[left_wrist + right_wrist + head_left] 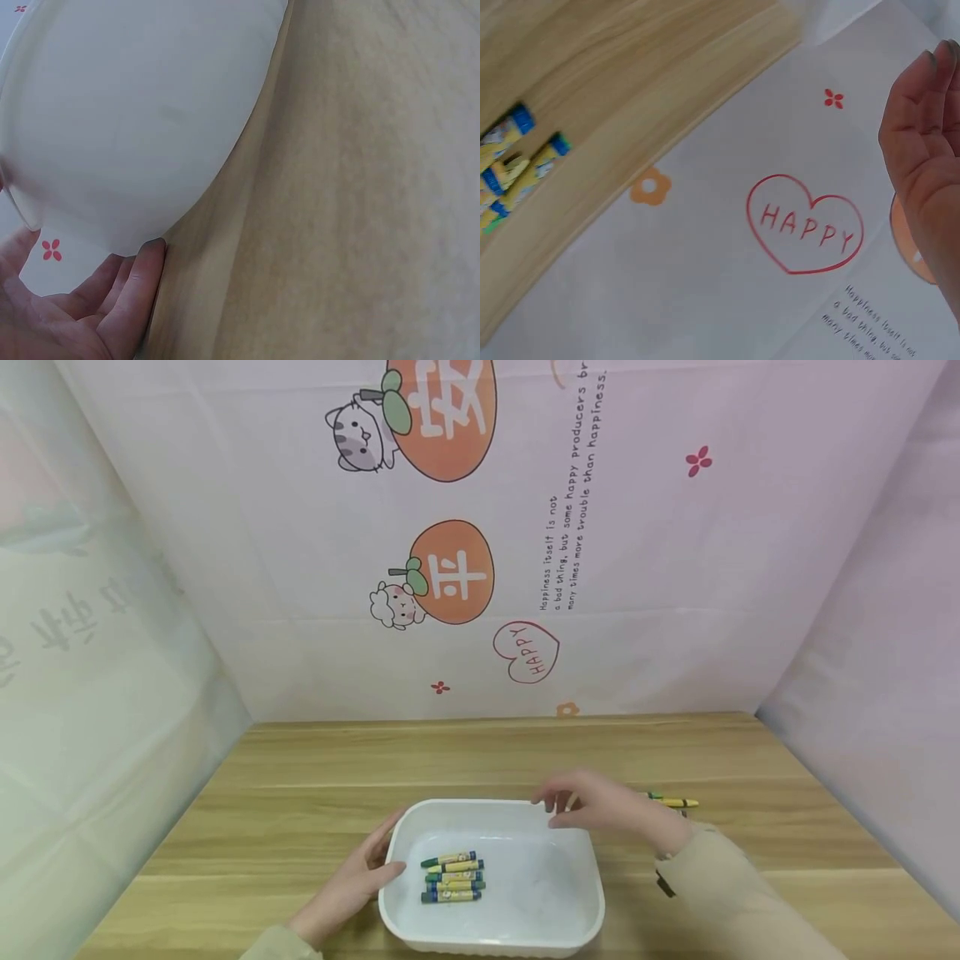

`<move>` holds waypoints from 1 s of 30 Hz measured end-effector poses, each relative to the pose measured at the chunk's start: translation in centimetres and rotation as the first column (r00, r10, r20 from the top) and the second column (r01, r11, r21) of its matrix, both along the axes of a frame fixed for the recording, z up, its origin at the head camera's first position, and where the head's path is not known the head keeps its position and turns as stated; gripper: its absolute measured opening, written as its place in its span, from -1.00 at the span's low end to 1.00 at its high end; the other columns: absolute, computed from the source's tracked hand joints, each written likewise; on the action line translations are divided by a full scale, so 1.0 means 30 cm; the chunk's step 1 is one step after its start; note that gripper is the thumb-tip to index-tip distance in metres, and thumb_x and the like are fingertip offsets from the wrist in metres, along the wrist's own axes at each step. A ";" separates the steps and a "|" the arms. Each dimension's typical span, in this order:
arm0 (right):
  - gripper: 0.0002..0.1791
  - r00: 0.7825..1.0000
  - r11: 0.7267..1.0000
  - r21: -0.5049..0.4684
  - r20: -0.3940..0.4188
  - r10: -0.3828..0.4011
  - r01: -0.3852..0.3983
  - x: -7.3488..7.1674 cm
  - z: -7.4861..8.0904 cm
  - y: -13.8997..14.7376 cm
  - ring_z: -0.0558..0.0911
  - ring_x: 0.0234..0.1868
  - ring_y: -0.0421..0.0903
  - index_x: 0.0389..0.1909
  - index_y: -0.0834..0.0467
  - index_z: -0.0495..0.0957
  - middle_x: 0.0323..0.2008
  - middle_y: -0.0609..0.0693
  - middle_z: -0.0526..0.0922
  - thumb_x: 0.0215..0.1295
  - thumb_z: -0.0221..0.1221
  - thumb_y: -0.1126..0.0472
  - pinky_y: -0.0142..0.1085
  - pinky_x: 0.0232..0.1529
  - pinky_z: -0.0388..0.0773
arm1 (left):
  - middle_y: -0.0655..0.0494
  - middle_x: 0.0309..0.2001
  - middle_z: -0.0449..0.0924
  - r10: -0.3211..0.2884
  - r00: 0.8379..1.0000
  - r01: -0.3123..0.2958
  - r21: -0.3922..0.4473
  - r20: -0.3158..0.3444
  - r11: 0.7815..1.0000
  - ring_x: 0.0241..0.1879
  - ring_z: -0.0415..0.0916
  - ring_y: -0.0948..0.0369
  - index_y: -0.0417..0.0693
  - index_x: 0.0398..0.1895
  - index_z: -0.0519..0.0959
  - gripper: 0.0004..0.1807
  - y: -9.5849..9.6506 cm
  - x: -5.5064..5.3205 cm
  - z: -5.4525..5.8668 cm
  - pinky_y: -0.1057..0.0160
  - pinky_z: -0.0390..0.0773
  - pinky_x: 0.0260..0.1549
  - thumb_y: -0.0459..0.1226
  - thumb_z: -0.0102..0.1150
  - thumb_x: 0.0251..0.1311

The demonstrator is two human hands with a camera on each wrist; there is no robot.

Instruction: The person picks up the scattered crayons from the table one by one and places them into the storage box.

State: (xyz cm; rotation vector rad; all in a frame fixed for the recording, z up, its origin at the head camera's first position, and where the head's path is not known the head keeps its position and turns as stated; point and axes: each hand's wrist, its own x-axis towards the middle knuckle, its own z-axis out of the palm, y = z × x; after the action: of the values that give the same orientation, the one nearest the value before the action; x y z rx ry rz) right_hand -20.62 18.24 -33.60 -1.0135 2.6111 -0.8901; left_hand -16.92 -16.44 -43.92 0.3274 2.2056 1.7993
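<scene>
A white plastic tray (540, 893) sits on the table near its front edge. My left hand (356, 878) grips its left side, thumb over the rim and fingers against the outer wall; the left wrist view shows those fingers (139, 289) touching the wall low down. Inside the tray, at the left, several crayons (452, 897) with yellow wrappers lie side by side. Over the tray's far right corner is my right hand (600, 806), fingers loosely bent, holding nothing that I can see. Beyond its wrist, more crayons (681, 803) lie on the table, partly hidden by the arm.
The wooden table (315, 768) ends at a white printed cloth (637, 652) hanging behind it. Cloth also hangs at the left (90, 693) and right (885, 693) sides. In the right wrist view the loose crayons (536, 176) lie close together near the table's back edge.
</scene>
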 end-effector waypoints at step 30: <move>-0.62 0.946 0.950 -0.012 -0.087 -0.312 0.312 0.024 -0.224 0.378 0.57 -0.23 -0.01 -0.08 0.29 0.53 -0.19 0.12 0.64 0.05 0.27 0.24 -0.23 -0.27 0.64 | -0.53 0.32 0.00 0.012 0.999 -0.012 0.005 0.040 1.000 0.17 0.33 -0.18 0.04 0.47 -0.11 -0.19 0.008 0.000 -0.005 0.04 0.64 -0.16 -0.28 0.06 0.22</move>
State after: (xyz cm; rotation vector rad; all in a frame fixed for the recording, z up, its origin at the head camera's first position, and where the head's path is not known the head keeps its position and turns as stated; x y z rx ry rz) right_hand -19.89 29.57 -40.31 -0.6598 2.8991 -0.9261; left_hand -16.92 -16.19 -44.08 0.2779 2.1809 1.8020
